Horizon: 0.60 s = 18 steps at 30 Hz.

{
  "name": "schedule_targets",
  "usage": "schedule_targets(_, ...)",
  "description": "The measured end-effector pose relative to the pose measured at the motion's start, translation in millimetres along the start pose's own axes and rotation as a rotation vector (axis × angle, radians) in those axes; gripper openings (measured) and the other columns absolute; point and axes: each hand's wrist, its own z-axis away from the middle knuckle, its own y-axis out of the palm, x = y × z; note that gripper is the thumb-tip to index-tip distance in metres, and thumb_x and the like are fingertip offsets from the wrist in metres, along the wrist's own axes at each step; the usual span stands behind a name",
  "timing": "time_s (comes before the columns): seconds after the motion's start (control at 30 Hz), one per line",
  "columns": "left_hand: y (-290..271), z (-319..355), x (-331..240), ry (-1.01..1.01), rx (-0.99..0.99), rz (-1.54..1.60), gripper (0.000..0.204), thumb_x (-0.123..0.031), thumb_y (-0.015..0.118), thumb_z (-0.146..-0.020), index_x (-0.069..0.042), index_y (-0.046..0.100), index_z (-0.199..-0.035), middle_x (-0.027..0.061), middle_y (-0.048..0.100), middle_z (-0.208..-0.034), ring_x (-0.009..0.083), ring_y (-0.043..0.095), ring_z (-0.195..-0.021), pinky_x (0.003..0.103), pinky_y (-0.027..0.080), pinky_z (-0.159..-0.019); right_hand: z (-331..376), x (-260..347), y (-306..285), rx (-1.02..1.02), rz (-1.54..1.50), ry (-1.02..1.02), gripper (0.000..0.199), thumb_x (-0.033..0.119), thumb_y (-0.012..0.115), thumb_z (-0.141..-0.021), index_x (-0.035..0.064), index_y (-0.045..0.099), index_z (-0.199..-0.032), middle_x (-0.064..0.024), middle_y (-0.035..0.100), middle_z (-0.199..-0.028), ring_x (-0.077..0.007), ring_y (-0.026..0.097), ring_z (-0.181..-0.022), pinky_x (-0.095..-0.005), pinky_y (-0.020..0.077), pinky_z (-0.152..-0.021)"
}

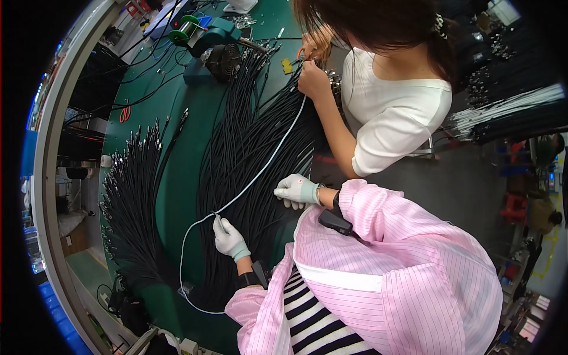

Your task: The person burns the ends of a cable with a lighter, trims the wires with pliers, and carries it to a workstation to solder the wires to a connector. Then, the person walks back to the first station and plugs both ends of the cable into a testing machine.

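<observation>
A thin white cable is pinched between the closed fingers of the gloved left hand, near a small metal end. The gloved right hand is laid, fingers curled, on a thick bundle of black cables; whether anything is gripped there cannot be told. The white cable is seen running across that bundle on the green bench to a co-worker's hands. A second fan of black cables is spread at the left.
</observation>
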Motion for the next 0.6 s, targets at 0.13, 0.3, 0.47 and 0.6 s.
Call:
schedule_targets(0.13,0.4,0.2,0.9,0.002,-0.004,-0.002,0.027,-0.029,0.054,-0.086,-0.010,0.064,-0.102,0.0122,0.067,-0.087,0.0303,0.065,-0.072,0.039,0.050,-0.060,-1.8,-1.4,0.7,0.002,-0.007,0.011,0.028,0.031,0.046,-0.087,0.0075,0.061,-0.082,-0.0013,0.061,-0.061,-0.0101,0.051,-0.040,-0.0257,0.0431,-0.035)
schedule_targets(0.3,-0.3,0.3,0.1,-0.009,-0.003,-0.006,0.026,-0.029,0.054,-0.086,-0.010,0.064,-0.102,0.0120,0.067,-0.087,0.0301,0.065,-0.073,0.039,0.050,-0.060,0.5,1.0,0.4,-0.004,-0.015,0.000,0.029,0.027,0.046,-0.088,0.0030,0.060,-0.081,-0.0041,0.062,-0.061,-0.0111,0.054,-0.040,-0.0244,0.0442,-0.036)
schedule_targets(0.47,-3.7,-0.1,-3.2,-0.078,0.075,0.000,0.030,-0.029,0.051,-0.089,-0.007,0.062,-0.105,0.0114,0.066,-0.095,0.0295,0.064,-0.083,0.037,0.050,-0.069,-0.6,-0.8,0.7,-0.005,-0.029,-0.006,0.029,0.027,0.046,-0.088,0.0029,0.060,-0.080,-0.0040,0.062,-0.061,-0.0111,0.054,-0.040,-0.0245,0.0441,-0.035)
schedule_targets(0.6,-4.9,-0.1,-5.2,-0.101,0.093,-0.023,0.030,-0.030,0.050,-0.089,-0.007,0.062,-0.105,0.0110,0.066,-0.095,0.0295,0.064,-0.082,0.037,0.050,-0.069,-2.2,-3.2,0.8,-0.006,-0.034,-0.011,0.029,0.027,0.046,-0.088,0.0031,0.060,-0.080,-0.0039,0.061,-0.061,-0.0111,0.054,-0.040,-0.0245,0.0438,-0.035)
